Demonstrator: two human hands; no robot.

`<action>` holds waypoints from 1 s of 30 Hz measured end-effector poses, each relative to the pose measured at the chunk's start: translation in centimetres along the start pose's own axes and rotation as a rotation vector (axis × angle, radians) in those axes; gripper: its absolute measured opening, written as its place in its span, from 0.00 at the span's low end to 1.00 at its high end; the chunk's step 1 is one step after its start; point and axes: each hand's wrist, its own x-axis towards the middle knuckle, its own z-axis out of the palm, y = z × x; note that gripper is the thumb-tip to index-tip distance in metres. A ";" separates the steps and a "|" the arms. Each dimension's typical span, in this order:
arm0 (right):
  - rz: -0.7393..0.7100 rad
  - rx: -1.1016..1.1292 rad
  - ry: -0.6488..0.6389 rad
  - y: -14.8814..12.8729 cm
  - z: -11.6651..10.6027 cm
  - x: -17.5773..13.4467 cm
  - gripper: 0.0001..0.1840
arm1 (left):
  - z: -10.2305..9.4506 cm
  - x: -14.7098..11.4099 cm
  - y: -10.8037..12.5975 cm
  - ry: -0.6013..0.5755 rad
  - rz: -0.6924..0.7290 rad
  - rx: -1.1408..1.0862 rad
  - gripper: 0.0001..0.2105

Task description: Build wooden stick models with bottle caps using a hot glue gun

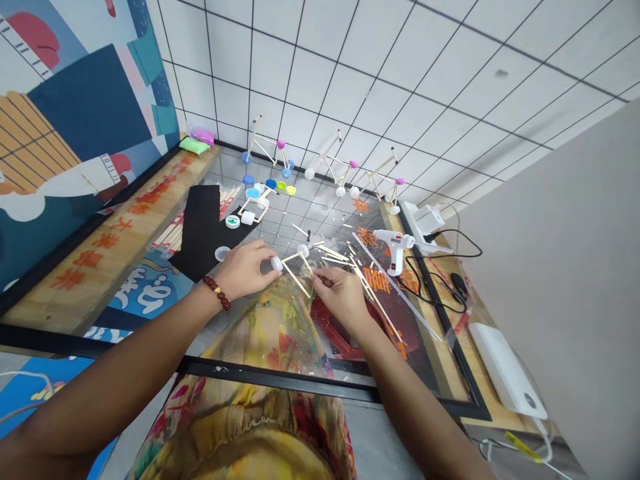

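Note:
My left hand [245, 269] pinches a white bottle cap [277, 264] between thumb and fingers, above the glass tabletop. Thin wooden sticks [296, 279] run from this cap as part of a small frame, and a second white cap [303, 251] sits at its far corner. My right hand [340, 290] is closed, its thumb and forefinger gripping the end of one of the frame's sticks. Loose sticks [334, 253] lie just beyond the right hand. Left of the frame rests a clear round lid [223, 253], close to my left hand's knuckles.
Three stick models with caps and pink balls [353, 164] stand along the tiled wall. A white glue gun [395, 248] and its black cable lie at the right. Coloured caps [271, 184], black card [197, 230] and bundled sticks [170, 232] are at the left. A white power bank [507, 370] sits at right.

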 end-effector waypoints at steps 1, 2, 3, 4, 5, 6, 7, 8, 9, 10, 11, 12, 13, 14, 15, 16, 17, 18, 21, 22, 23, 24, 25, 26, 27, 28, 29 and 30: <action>0.000 -0.006 0.000 0.0 0.0 0.0 0.12 | 0.0 0.0 0.0 0.000 0.002 0.004 0.09; 0.000 -0.012 -0.001 0.0 0.0 0.0 0.12 | 0.0 0.0 0.0 -0.001 0.004 0.007 0.09; -0.001 -0.017 -0.003 0.0 -0.1 0.1 0.12 | 0.0 0.0 0.0 -0.003 0.004 0.010 0.10; -0.002 -0.021 -0.007 0.0 -0.1 0.1 0.13 | -0.1 0.0 0.1 -0.005 0.003 0.010 0.10; -0.003 -0.026 -0.009 0.0 -0.1 0.1 0.13 | -0.1 0.0 0.1 -0.007 0.000 0.009 0.10; -0.006 -0.030 -0.010 0.0 0.0 0.1 0.13 | -0.1 0.0 0.1 -0.007 -0.004 0.009 0.10; -0.011 -0.034 -0.009 0.0 0.0 0.2 0.12 | -0.1 0.0 0.0 -0.007 -0.007 0.010 0.10; -0.016 -0.036 -0.007 0.0 0.0 0.2 0.12 | 0.0 0.0 0.0 -0.008 -0.010 0.012 0.10; -0.020 -0.038 -0.006 0.1 0.0 0.2 0.12 | 0.0 0.0 0.0 -0.008 -0.011 0.016 0.10; -0.024 -0.038 -0.007 0.1 0.1 0.2 0.12 | 0.0 0.0 0.0 -0.010 -0.011 0.018 0.11; -0.025 -0.036 -0.009 0.2 0.1 0.2 0.12 | 0.0 0.0 0.0 -0.010 -0.011 0.018 0.11; -0.024 -0.030 -0.012 0.2 0.1 0.2 0.12 | 0.0 0.0 -0.1 -0.011 -0.010 0.017 0.11; -0.022 -0.024 -0.013 0.2 0.2 0.2 0.12 | 0.0 0.0 -0.1 -0.011 -0.010 0.015 0.11; -0.020 -0.018 -0.014 0.3 0.2 0.2 0.13 | 0.0 0.0 -0.1 -0.010 -0.010 0.013 0.11; -0.019 -0.013 -0.014 0.3 0.2 0.2 0.13 | 0.0 0.0 -0.1 -0.009 -0.010 0.011 0.11; -0.018 -0.010 -0.014 0.3 0.2 0.2 0.13 | 0.0 0.0 -0.1 -0.010 -0.010 0.008 0.11; -0.019 -0.009 -0.013 0.3 0.2 0.2 0.13 | 0.0 0.0 -0.1 -0.011 -0.009 0.007 0.11; -0.022 -0.010 -0.013 0.2 0.2 0.1 0.13 | 0.0 0.0 -0.1 -0.010 -0.007 0.007 0.11; -0.025 -0.021 -0.014 0.1 0.1 0.1 0.12 | 0.0 -0.1 -0.1 -0.009 -0.005 0.010 0.11; -0.026 -0.023 -0.017 0.1 0.0 0.1 0.12 | 0.0 -0.1 -0.1 -0.009 -0.006 0.013 0.11; -0.026 -0.023 -0.020 0.1 0.0 0.1 0.13 | 0.0 -0.1 -0.1 -0.010 -0.006 0.014 0.11; -0.025 -0.025 -0.024 0.1 0.0 0.1 0.13 | 0.0 -0.1 -0.1 -0.010 -0.007 0.014 0.11; -0.026 -0.025 -0.027 0.0 0.0 0.1 0.13 | 0.0 -0.1 -0.1 -0.009 -0.006 0.014 0.11; -0.028 -0.027 -0.028 0.0 0.0 0.1 0.13 | 0.0 -0.1 -0.1 -0.006 -0.003 0.012 0.11; -0.031 -0.030 -0.027 0.0 0.0 0.1 0.13 | 0.0 -0.1 -0.1 -0.004 0.000 0.010 0.11; -0.033 -0.034 -0.026 0.0 0.0 0.1 0.13 | 0.0 -0.1 -0.1 -0.003 0.002 0.009 0.11; -0.036 -0.040 -0.025 0.0 0.0 0.1 0.13 | 0.0 -0.1 -0.1 -0.002 0.002 0.008 0.11; -0.038 -0.048 -0.023 0.0 0.0 0.1 0.12 | 0.0 -0.1 -0.1 -0.003 0.001 0.008 0.11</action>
